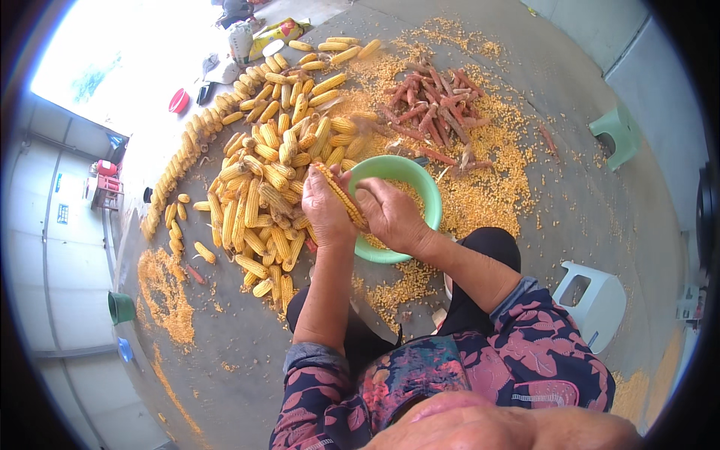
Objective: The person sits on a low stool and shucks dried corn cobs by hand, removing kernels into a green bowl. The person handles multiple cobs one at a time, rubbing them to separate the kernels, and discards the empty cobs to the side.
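Observation:
My left hand point(328, 208) is wrapped round a yellow ear of corn point(339, 193), which slants over the left rim of a light green basin point(433, 196). From the other side, my right hand point(394, 216) presses its thumb and fingers against the same ear, above the basin. Loose kernels point(409, 192) lie inside the basin; my hands and forearms hide part of it. Just left of my left hand rises a big heap of unshelled ears point(259, 191). Exactly how my right fingertips meet the ear is partly hidden.
Beyond the basin lies a pile of bare reddish cobs point(435, 101), with kernels point(487, 195) spread around. A row of ears point(176, 161) curves along the left. Two plastic stools, one green point(619, 135) and one pale point(596, 304), stand at right. A dark green bucket point(121, 307) sits at left.

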A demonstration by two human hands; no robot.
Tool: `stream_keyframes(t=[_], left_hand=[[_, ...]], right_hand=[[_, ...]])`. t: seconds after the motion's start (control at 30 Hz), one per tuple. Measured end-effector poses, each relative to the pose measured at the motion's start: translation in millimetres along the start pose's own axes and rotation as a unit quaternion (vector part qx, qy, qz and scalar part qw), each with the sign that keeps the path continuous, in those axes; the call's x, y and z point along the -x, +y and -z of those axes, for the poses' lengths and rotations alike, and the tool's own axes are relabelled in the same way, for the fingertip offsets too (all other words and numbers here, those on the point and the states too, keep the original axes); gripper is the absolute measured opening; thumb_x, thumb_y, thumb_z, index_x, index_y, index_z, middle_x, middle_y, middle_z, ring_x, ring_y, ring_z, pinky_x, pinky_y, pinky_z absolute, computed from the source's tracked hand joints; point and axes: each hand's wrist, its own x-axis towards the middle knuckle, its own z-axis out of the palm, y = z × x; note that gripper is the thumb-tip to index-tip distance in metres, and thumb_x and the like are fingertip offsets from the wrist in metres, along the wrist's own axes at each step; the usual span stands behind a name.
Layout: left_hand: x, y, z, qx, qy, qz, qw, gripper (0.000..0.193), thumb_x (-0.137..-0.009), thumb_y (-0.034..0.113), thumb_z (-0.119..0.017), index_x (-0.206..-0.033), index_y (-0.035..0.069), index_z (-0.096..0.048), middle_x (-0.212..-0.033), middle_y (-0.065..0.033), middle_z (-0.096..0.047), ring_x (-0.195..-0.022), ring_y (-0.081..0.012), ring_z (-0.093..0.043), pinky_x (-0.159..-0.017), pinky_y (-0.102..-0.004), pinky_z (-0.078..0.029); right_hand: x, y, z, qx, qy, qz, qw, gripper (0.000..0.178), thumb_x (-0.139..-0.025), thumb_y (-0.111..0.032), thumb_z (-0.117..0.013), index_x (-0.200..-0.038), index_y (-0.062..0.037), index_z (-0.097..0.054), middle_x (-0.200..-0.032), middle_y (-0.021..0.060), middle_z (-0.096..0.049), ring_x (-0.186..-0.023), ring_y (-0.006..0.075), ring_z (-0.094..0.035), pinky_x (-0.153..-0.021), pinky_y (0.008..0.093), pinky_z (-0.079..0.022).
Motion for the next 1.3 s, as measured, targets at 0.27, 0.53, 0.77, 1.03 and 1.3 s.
stream_keyframes(t=[0.27,0.53,0.77,1.03,1.3], left_hand=[[1,-5,2,0.008,-0.039,0.09,0.995,0.041,-0.108,0.039,-0.046,-0.114,-0.001,-0.053,-0.101,-0.0146,-0.065,-0.093,-0.0255,-0.066,-0.089,-0.0371,-0.057],[12,-8,-5,-0.062,-0.085,0.105,0.989,0.054,-0.109,0.046,-0.037,-0.112,-0.004,-0.056,-0.099,-0.0161,-0.066,-0.086,-0.0257,-0.066,-0.082,-0.0389,-0.057],[17,-8,-8,-0.041,-0.077,0.109,0.99,0.048,-0.109,0.037,-0.029,-0.12,-0.002,-0.055,-0.099,-0.0167,-0.066,-0.082,-0.0246,-0.065,-0.076,-0.0386,-0.057],[-2,-3,-1,-0.019,-0.077,0.158,0.984,0.053,-0.108,0.052,-0.035,-0.12,0.004,-0.055,-0.09,-0.0106,-0.063,-0.071,-0.0202,-0.062,-0.077,-0.0431,-0.06],[3,-1,-5,0.026,-0.061,0.171,0.983,0.045,-0.108,0.044,-0.038,-0.115,0.004,-0.058,-0.086,-0.0063,-0.061,-0.064,-0.0162,-0.059,-0.071,-0.0407,-0.062]], right_hand=[[12,-13,-4,-0.223,-0.082,-0.113,0.965,0.05,-0.108,-0.046,-0.043,-0.104,0.0011,-0.059,-0.083,0.005,-0.06,-0.075,0.0112,-0.054,-0.068,0.0305,-0.046],[14,-11,-5,-0.245,-0.073,-0.136,0.957,0.05,-0.109,-0.041,-0.043,-0.127,0.0042,-0.058,-0.091,0.0062,-0.063,-0.082,0.013,-0.058,-0.073,0.0294,-0.048],[20,-9,-10,-0.208,-0.021,-0.077,0.975,0.048,-0.108,-0.037,-0.044,-0.129,0.0039,-0.057,-0.098,0.0099,-0.065,-0.093,0.0164,-0.062,-0.083,0.0317,-0.049],[19,-11,-6,-0.245,-0.083,-0.109,0.96,0.051,-0.108,-0.038,-0.045,-0.137,0.0032,-0.052,-0.113,0.0145,-0.065,-0.105,0.0194,-0.063,-0.092,0.0338,-0.048],[21,-12,-6,-0.22,-0.069,-0.106,0.967,0.057,-0.104,-0.041,-0.051,-0.135,0.0072,-0.052,-0.117,0.0244,-0.068,-0.116,0.0326,-0.065,-0.099,0.0375,-0.049]])
